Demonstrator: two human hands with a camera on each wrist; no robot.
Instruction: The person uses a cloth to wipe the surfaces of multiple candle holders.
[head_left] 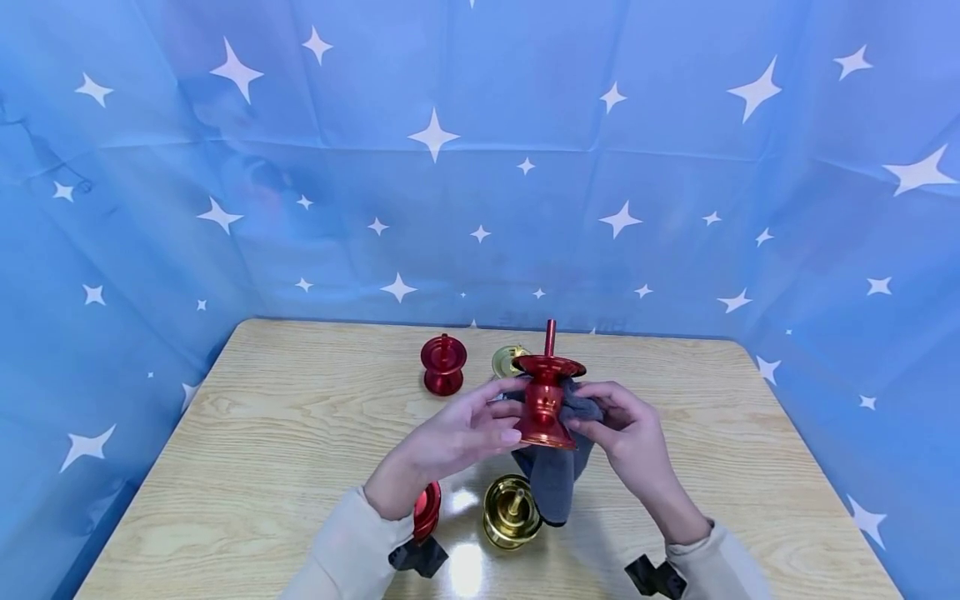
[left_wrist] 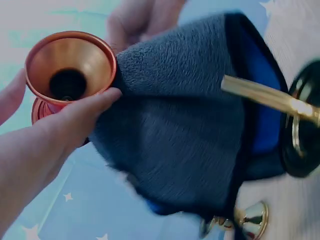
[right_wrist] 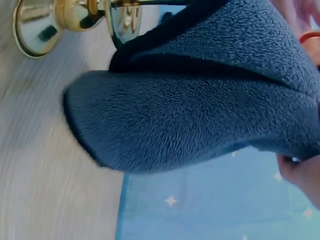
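My left hand (head_left: 472, 425) holds a shiny red metal candle holder (head_left: 543, 408) up over the table, upright, with its thin stem on top. The thumb lies at the flared foot and the fingers reach behind the waist. In the left wrist view the hollow underside of the foot (left_wrist: 82, 50) shows, copper-coloured inside. A dark grey plush cloth (head_left: 553, 487) is gripped by my right hand (head_left: 626, 425), bunched behind and beside the candle holder's body. Its loose end hangs down, and the left wrist view shows a blue patch (left_wrist: 262, 95) on it.
Below the cloth stands a gold candle holder (head_left: 512, 510). A red one (head_left: 427, 510) is partly hidden by my left wrist. Farther back are another red candle holder (head_left: 443, 367) and a gold one (head_left: 506, 362). A blue starred curtain (head_left: 480, 192) hangs behind the wooden table (head_left: 315, 417).
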